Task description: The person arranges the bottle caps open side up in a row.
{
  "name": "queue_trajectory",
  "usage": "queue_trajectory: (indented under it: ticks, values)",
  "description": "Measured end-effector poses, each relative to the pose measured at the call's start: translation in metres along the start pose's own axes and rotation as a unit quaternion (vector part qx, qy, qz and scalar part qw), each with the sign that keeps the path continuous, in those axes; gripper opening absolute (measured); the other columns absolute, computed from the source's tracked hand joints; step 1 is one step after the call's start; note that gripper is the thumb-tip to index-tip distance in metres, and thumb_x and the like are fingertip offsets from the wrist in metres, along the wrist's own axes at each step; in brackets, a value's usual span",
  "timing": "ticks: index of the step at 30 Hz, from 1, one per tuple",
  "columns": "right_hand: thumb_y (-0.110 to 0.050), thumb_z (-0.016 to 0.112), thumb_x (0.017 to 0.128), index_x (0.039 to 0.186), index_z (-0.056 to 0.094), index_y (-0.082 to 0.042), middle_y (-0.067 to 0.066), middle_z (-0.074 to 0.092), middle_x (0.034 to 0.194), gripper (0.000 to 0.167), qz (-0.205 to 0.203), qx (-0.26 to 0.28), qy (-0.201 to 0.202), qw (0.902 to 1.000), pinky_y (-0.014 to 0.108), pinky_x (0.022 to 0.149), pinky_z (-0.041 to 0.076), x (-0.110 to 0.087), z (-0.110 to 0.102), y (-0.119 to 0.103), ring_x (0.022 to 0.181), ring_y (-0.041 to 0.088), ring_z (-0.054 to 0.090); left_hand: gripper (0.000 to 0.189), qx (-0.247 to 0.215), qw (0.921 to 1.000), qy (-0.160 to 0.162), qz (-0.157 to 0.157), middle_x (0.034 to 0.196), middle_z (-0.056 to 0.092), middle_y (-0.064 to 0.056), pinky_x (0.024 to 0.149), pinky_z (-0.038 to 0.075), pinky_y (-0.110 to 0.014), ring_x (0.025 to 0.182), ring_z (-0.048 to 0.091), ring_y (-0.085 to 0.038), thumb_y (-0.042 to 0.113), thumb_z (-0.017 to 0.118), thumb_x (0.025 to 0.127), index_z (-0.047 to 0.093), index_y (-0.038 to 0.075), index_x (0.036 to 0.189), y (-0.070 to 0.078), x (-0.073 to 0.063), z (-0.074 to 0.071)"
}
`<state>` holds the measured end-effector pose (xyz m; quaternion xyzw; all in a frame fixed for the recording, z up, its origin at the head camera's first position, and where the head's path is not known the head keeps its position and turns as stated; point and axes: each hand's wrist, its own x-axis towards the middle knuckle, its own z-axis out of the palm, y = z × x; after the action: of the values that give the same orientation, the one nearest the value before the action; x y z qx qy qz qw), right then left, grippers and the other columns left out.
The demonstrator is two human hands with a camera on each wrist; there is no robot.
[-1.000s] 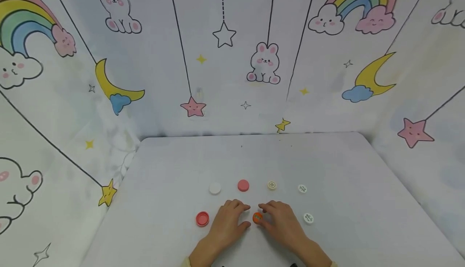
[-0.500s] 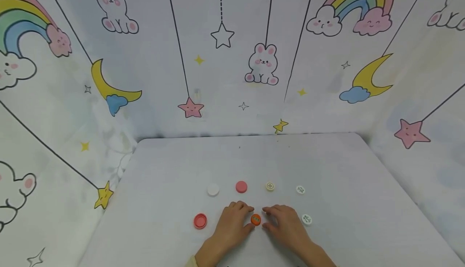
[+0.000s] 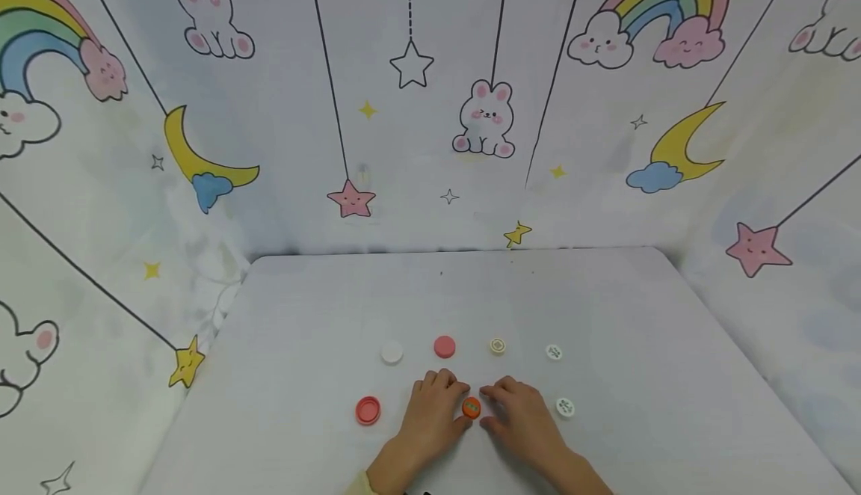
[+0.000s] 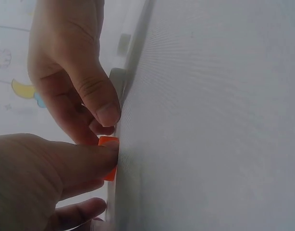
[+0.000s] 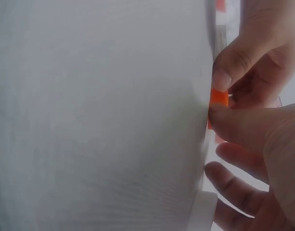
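A small round orange piece with a green mark on top (image 3: pixel 471 407) lies on the white table between both hands. To its left is my left hand (image 3: pixel 433 416), index finger and thumb spread around that side; the thumb tip is at the piece's near edge, and contact is unclear. My right hand (image 3: pixel 528 420) faces it from the right, thumb and index finger loosely bent and a little apart from it. In the left wrist view the left thumb covers part of the orange piece (image 4: pixel 109 141). The right thumb overlaps the orange piece (image 5: pixel 219 97) in the right wrist view.
Behind the hands stand a white disc (image 3: pixel 392 353), a red disc (image 3: pixel 445 346), a cream ringed piece (image 3: pixel 497 345) and a white patterned piece (image 3: pixel 554 353). A red rimmed cap (image 3: pixel 368 410) lies left, another white patterned piece (image 3: pixel 565 407) right. Printed cloth walls surround the table (image 3: pixel 303 300).
One second ago the right thumb overlapped the orange piece; the right hand has since drawn off to the right of it. The left hand has come nearer to the piece.
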<state>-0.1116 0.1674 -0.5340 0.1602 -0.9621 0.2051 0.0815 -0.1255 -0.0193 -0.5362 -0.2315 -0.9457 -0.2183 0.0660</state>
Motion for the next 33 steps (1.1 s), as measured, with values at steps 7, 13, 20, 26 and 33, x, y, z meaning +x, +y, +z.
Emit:
queue_trajectory:
  ticks: [7, 13, 20, 26, 33]
  values:
    - [-0.024, 0.087, 0.068, 0.104, 0.074, -0.016, -0.009, 0.054, 0.089, 0.039, 0.003, -0.012, -0.009, 0.9999, 0.043, 0.084, 0.046, 0.0016, 0.0008, -0.0041, 0.082, 0.011, 0.053, 0.033, 0.006, 1.0, 0.004, 0.001, 0.095, 0.052, 0.005, 0.074, 0.037, -0.033, 0.09, 0.047, -0.016, 0.031, 0.083, 0.074, 0.071, 0.019, 0.102, 0.0015, -0.0003, -0.0009]
    - [-0.026, 0.087, 0.069, 0.1, 0.075, -0.019, -0.01, 0.05, 0.085, 0.034, -0.001, -0.016, 0.001, 0.9999, 0.041, 0.082, 0.045, 0.003, 0.0031, -0.006, 0.078, 0.011, 0.051, 0.029, 0.003, 0.9999, 0.01, 0.003, 0.094, 0.052, 0.005, 0.073, 0.037, -0.032, 0.088, 0.047, -0.015, 0.03, 0.084, 0.074, 0.072, 0.02, 0.098, 0.0036, -0.0006, -0.0018]
    - [-0.025, 0.087, 0.069, 0.097, 0.075, -0.02, -0.011, 0.049, 0.085, 0.03, -0.008, -0.012, 0.012, 0.9998, 0.041, 0.084, 0.044, 0.0016, 0.0059, -0.0055, 0.078, 0.011, 0.05, 0.027, 0.003, 0.9999, 0.015, 0.003, 0.094, 0.052, 0.005, 0.073, 0.037, -0.032, 0.087, 0.046, -0.015, 0.029, 0.084, 0.074, 0.073, 0.021, 0.097, 0.0043, -0.0016, 0.0002]
    - [-0.025, 0.088, 0.068, 0.094, 0.075, -0.023, -0.011, 0.048, 0.082, 0.029, -0.01, -0.004, 0.023, 0.9997, 0.04, 0.082, 0.045, 0.0011, 0.0072, -0.0048, 0.075, 0.009, 0.049, 0.026, 0.002, 0.9997, 0.024, 0.007, 0.094, 0.053, 0.005, 0.072, 0.037, -0.031, 0.087, 0.047, -0.014, 0.029, 0.084, 0.073, 0.073, 0.022, 0.096, 0.003, -0.0021, 0.0028]
    - [-0.028, 0.087, 0.07, 0.094, 0.075, -0.023, -0.011, 0.049, 0.083, 0.028, -0.005, -0.004, 0.021, 0.9998, 0.04, 0.083, 0.045, 0.0022, 0.0088, -0.0046, 0.076, 0.008, 0.05, 0.028, 0.007, 0.9993, 0.035, 0.008, 0.095, 0.054, 0.005, 0.074, 0.038, -0.032, 0.089, 0.048, -0.015, 0.031, 0.085, 0.073, 0.073, 0.022, 0.097, -0.0004, -0.0026, 0.0076]
